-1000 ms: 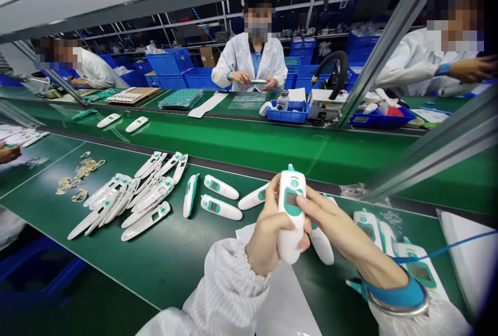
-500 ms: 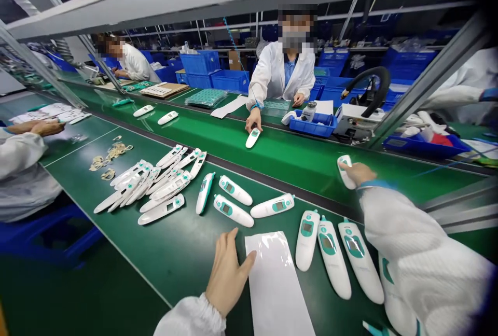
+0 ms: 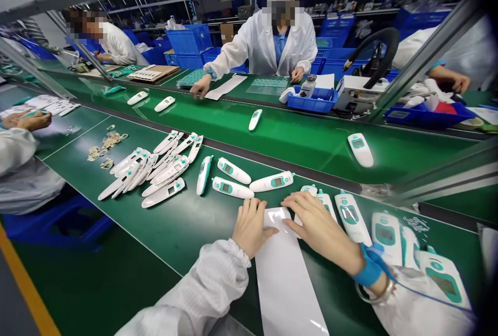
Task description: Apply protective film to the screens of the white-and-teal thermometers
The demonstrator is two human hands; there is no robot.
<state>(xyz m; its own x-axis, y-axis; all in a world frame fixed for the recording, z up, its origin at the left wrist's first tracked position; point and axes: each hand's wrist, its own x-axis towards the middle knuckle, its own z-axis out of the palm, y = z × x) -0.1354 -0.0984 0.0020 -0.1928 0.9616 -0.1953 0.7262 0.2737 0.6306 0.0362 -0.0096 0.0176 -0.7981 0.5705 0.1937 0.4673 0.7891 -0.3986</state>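
A long white glossy sheet (image 3: pixel 286 274) lies lengthwise in front of me on the green bench. My left hand (image 3: pixel 252 226) rests at its upper left edge, fingers bent down and thumb apart over the paper. At the upper right edge is my right hand (image 3: pixel 317 220), its fingers stretched and the thumb over the sheet; neither hand visibly grips anything. Behind my right hand, white-and-teal handheld thermometers (image 3: pixel 352 217) stand in a row, partly hidden. More thermometers (image 3: pixel 271 181) lie just beyond the sheet. One thermometer (image 3: pixel 360 150) lies on the green conveyor belt (image 3: pixel 307 141).
White casing parts (image 3: pixel 167 172) are heaped at left, near small yellowish rings (image 3: pixel 107 144). Other thermometers (image 3: pixel 255 120) sit along the belt. A co-worker (image 3: pixel 278 40) reaches over the belt's far side, near a blue bin (image 3: pixel 313 101). A metal post (image 3: pixel 424 56) slants at right.
My right hand has let go of a thermometer on the belt and come back to the sheet. My left hand has moved onto the sheet's edge. The co-worker opposite has released a thermometer and reached leftward.
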